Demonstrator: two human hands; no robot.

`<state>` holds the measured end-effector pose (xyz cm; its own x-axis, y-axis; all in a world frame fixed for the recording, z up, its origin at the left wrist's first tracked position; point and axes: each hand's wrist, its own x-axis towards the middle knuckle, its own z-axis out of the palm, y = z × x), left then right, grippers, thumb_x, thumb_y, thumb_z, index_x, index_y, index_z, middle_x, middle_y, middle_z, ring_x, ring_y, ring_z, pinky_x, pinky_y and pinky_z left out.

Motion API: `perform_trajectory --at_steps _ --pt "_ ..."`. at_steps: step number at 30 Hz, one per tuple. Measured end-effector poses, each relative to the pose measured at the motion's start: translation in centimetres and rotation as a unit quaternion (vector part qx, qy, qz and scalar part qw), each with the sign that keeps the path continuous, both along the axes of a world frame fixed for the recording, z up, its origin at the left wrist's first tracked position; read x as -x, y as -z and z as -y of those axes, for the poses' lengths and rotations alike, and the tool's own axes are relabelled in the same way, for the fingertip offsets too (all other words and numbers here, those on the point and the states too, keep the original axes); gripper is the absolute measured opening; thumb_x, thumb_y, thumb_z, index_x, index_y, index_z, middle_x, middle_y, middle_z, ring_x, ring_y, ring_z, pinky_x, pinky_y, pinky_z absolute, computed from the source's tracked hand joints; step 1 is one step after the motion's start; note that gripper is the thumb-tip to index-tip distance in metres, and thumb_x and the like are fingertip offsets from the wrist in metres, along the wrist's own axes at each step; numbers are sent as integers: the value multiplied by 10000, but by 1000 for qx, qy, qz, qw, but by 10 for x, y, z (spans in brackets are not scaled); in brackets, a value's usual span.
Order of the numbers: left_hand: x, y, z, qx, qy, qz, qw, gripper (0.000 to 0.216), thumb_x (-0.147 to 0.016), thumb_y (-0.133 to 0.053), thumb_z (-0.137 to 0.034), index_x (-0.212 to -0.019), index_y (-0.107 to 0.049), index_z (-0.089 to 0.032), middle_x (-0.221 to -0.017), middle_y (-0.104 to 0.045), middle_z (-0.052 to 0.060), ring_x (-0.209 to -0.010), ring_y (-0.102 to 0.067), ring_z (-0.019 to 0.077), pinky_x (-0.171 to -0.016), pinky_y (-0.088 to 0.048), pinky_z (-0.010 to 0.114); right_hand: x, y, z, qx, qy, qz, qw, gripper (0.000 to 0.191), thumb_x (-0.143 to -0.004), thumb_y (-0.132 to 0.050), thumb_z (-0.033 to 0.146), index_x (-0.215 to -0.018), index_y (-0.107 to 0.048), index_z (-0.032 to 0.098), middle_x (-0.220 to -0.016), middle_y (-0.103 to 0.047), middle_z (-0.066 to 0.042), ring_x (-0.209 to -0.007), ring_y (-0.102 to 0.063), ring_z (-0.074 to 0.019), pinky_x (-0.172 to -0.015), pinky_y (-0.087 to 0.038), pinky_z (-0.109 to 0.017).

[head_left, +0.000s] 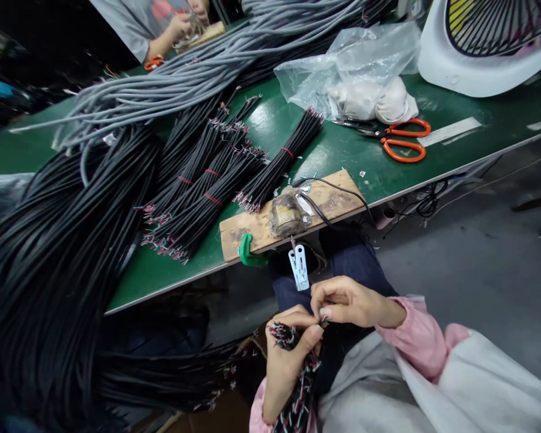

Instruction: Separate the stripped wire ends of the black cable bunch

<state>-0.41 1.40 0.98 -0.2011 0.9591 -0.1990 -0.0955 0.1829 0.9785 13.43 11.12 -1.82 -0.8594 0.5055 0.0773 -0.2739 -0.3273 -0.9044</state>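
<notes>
My left hand (289,355) is wrapped round a bunch of black cables (297,394) with stripped red and white wire ends, held upright over my lap. My right hand (345,300) pinches one wire end at the top of that bunch, fingers pressed together. Both hands sit just below the table edge, under a small metal clip tool (299,266) that hangs from a wooden board (329,201) clamped to the table with a green clamp (249,252).
The green table (342,156) carries tied bundles of black cables (216,174), a large black cable heap (58,252), grey cables (198,72), orange scissors (399,138), a plastic bag (356,72) and a white fan (487,42). Another person's hands (184,24) work at the far side.
</notes>
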Motion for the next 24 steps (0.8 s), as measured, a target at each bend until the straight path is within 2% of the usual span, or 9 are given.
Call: perform_trajectory --at_steps 2,3,6,9,12,15,19,24 --pt "2 -5 -5 -24 -7 -43 999 121 -705 -753 -248 -609 -735 -176 -512 -584 -2 -466 -547 117 -478 -444 227 4 3 -11 67 -66 -11 995 342 -794 -663 438 -770 -609 101 -706 -553 -3 -623 -479 -93 -605 -384 -230" --pt "2 -7 -7 -30 -17 -51 998 106 -700 -754 -252 -623 -740 -180 -519 -592 1 -464 -551 122 -468 -443 230 8 4 -16 89 -73 -11 993 358 -761 -693 448 -763 -610 100 -697 -554 1 -618 -473 -90 -605 -378 -229" --pt "2 -10 -9 -41 -54 -50 996 94 -700 -750 -270 -654 -742 -188 -561 -614 6 -444 -553 120 -418 -425 226 19 4 -31 133 12 15 991 393 -703 -742 472 -771 -630 101 -681 -550 8 -609 -451 -85 -603 -358 -226" --pt "5 -12 -10 -61 -70 -43 995 66 -698 -751 -252 -675 -740 -191 -574 -608 -3 -407 -534 100 -369 -391 207 32 -5 -40 142 85 24 986 480 -719 -691 576 -782 -645 102 -674 -548 2 -591 -434 -81 -571 -337 -220" --pt "6 -12 -13 -73 -83 -13 994 32 -712 -744 -225 -706 -742 -194 -591 -590 -21 -342 -479 60 -315 -321 183 42 -13 -40 137 85 12 987 540 -723 -653 633 -753 -652 94 -655 -554 -5 -558 -442 -74 -531 -331 -211" --pt "5 -13 -18 -65 -95 29 993 17 -729 -737 -219 -723 -743 -204 -611 -570 -37 -307 -449 29 -295 -256 165 48 -15 -36 177 89 -11 980 516 -723 -674 609 -724 -650 94 -624 -544 2 -538 -460 -72 -502 -343 -197" --pt "2 -12 -23 -37 -99 74 992 22 -716 -749 -193 -699 -736 -197 -604 -564 -37 -300 -450 26 -294 -239 159 51 -12 -34 220 79 -57 971 470 -746 -690 554 -722 -644 87 -592 -542 10 -502 -462 -63 -475 -349 -184" --pt "0 -11 -25 -1 -99 115 988 75 -721 -747 -214 -664 -714 -178 -592 -547 -33 -288 -422 21 -290 -225 156 51 -9 -33 236 55 -83 967 445 -775 -680 528 -753 -635 86 -613 -560 8 -489 -472 -57 -468 -357 -179"
